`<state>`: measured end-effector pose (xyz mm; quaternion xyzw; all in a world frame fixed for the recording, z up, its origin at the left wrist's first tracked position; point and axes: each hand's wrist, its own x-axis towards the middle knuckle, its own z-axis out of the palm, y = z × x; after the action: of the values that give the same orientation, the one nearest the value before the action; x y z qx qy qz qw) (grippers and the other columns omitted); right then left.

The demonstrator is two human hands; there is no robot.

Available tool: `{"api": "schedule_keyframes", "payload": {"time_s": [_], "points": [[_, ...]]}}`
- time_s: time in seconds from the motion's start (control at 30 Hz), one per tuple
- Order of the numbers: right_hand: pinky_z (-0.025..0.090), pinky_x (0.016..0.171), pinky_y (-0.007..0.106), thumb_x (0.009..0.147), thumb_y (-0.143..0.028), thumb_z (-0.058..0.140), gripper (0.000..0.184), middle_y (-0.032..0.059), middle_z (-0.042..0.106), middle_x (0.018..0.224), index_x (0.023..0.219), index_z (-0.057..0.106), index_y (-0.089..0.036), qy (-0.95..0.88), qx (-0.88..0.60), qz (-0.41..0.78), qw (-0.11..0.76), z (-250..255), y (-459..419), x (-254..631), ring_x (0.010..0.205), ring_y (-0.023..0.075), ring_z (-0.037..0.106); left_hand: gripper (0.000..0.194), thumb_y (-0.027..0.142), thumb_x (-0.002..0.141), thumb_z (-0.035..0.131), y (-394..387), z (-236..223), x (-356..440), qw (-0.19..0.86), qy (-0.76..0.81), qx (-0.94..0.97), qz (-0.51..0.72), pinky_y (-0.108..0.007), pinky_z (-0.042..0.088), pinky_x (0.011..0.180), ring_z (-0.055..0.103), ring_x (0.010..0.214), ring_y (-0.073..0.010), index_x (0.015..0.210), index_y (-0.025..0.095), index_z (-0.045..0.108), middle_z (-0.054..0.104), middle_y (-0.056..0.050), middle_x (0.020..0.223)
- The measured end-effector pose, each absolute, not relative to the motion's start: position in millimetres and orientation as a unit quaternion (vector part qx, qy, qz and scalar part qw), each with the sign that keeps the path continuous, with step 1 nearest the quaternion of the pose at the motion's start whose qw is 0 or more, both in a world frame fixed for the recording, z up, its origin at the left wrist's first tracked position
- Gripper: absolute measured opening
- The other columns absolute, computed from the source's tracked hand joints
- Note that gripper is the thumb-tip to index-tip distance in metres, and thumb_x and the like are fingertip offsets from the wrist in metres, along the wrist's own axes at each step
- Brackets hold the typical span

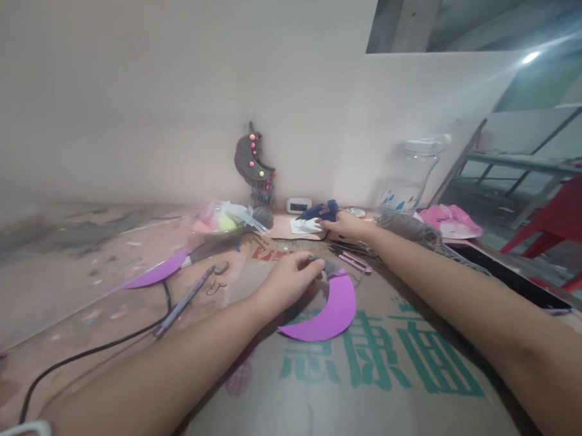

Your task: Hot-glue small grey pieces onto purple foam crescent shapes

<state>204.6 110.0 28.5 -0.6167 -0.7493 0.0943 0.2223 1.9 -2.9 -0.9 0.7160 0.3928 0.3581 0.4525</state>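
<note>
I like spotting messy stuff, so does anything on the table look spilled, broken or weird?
Small scraps lie scattered over the left side of the table, which looks untidy, and a black cord trails loosely past them. I can't see anything clearly spilled or broken.

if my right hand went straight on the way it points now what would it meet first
The right hand is already at the blue glue gun. Beyond that, the small white clock looks nearest in line, though depth is hard to judge.
</note>
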Motion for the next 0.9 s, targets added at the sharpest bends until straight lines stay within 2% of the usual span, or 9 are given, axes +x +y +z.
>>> {"api": "schedule_keyframes", "payload": {"time_s": [0.13, 0.23, 0.33, 0.47, 0.53, 0.6, 0.7, 0.8, 0.9], "points": [[0.045, 0.086, 0.03, 0.087, -0.044, 0.052, 0.04, 0.0098, 0.07, 0.108, 0.11, 0.067, -0.015, -0.729, -0.626, 0.064, 0.271, 49, 82, 210, 0.104, 0.0273, 0.061, 0.028, 0.038, 0.083, 0.049, -3, -1, 2, 0.441, 0.39, 0.719, 0.369, -0.022, 0.036, 0.056, 0.05, 0.059, -0.0121, 0.065, 0.016, 0.054, 0.053, 0.002, 0.06], [0.044, 0.092, 0.03, 0.088, -0.044, 0.05, 0.034, 0.0043, 0.07, 0.11, 0.101, 0.071, -0.02, -0.728, -0.602, 0.079, 0.317, 65, 47, 222, 0.109, 0.0249, 0.06, 0.029, 0.039, 0.083, 0.049, -3, -2, 2, 0.425, 0.396, 0.715, 0.39, -0.022, 0.036, 0.056, 0.05, 0.059, -0.0125, 0.065, 0.017, 0.054, 0.054, 0.002, 0.059], [0.045, 0.092, 0.032, 0.088, -0.045, 0.051, 0.033, 0.0044, 0.072, 0.104, 0.097, 0.07, -0.02, -0.713, -0.583, 0.124, 0.369, 68, 10, 240, 0.106, 0.0244, 0.061, 0.03, 0.041, 0.083, 0.049, -2, -3, 1, 0.403, 0.413, 0.708, 0.407, -0.023, 0.036, 0.055, 0.051, 0.058, -0.0128, 0.066, 0.017, 0.054, 0.055, 0.002, 0.059], [0.047, 0.092, 0.035, 0.083, -0.05, 0.058, 0.033, 0.0054, 0.074, 0.096, 0.093, 0.071, -0.021, -0.69, -0.592, 0.168, 0.381, 52, -31, 256, 0.097, 0.0254, 0.065, 0.028, 0.042, 0.084, 0.05, -2, -3, -1, 0.388, 0.415, 0.71, 0.417, -0.022, 0.036, 0.055, 0.051, 0.059, -0.0127, 0.069, 0.018, 0.054, 0.054, 0.002, 0.061], [0.047, 0.092, 0.035, 0.083, -0.05, 0.059, 0.035, 0.0053, 0.074, 0.089, 0.098, 0.071, -0.021, -0.699, -0.56, 0.227, 0.383, 42, -43, 254, 0.095, 0.0245, 0.066, 0.029, 0.042, 0.084, 0.05, -2, -4, -1, 0.389, 0.413, 0.709, 0.418, -0.022, 0.036, 0.055, 0.051, 0.059, -0.0125, 0.07, 0.018, 0.053, 0.053, 0.002, 0.061], [0.049, 0.09, 0.036, 0.084, -0.051, 0.058, 0.041, 0.0048, 0.074, 0.081, 0.111, 0.067, -0.021, -0.69, -0.528, 0.314, 0.383, 31, -50, 248, 0.09, 0.0234, 0.068, 0.029, 0.043, 0.085, 0.05, -2, -5, -1, 0.394, 0.412, 0.705, 0.421, -0.022, 0.036, 0.055, 0.05, 0.059, -0.0122, 0.07, 0.018, 0.053, 0.053, 0.003, 0.062], [0.052, 0.087, 0.038, 0.082, -0.053, 0.06, 0.053, 0.0062, 0.075, 0.082, 0.123, 0.061, -0.02, -0.648, -0.484, 0.432, 0.398, 19, -49, 236, 0.084, 0.0232, 0.07, 0.03, 0.043, 0.085, 0.05, 0, -7, 0, 0.401, 0.405, 0.704, 0.425, -0.022, 0.036, 0.055, 0.05, 0.059, -0.0118, 0.07, 0.018, 0.052, 0.053, 0.003, 0.063], [0.052, 0.088, 0.04, 0.079, -0.054, 0.064, 0.048, 0.0092, 0.075, 0.093, 0.11, 0.068, -0.018, -0.629, -0.447, 0.481, 0.416, 13, -46, 231, 0.089, 0.0251, 0.07, 0.031, 0.044, 0.085, 0.049, 0, -8, 0, 0.404, 0.403, 0.705, 0.421, -0.023, 0.036, 0.055, 0.049, 0.059, -0.0116, 0.068, 0.017, 0.052, 0.051, 0.003, 0.062], [0.052, 0.092, 0.039, 0.082, -0.053, 0.061, 0.038, 0.0091, 0.074, 0.097, 0.091, 0.072, -0.018, -0.658, -0.444, 0.45, 0.409, 13, -51, 233, 0.095, 0.0253, 0.069, 0.032, 0.044, 0.085, 0.049, 0, -6, 0, 0.407, 0.413, 0.701, 0.415, -0.023, 0.036, 0.055, 0.05, 0.058, -0.0118, 0.069, 0.017, 0.054, 0.051, 0.003, 0.061]]}}
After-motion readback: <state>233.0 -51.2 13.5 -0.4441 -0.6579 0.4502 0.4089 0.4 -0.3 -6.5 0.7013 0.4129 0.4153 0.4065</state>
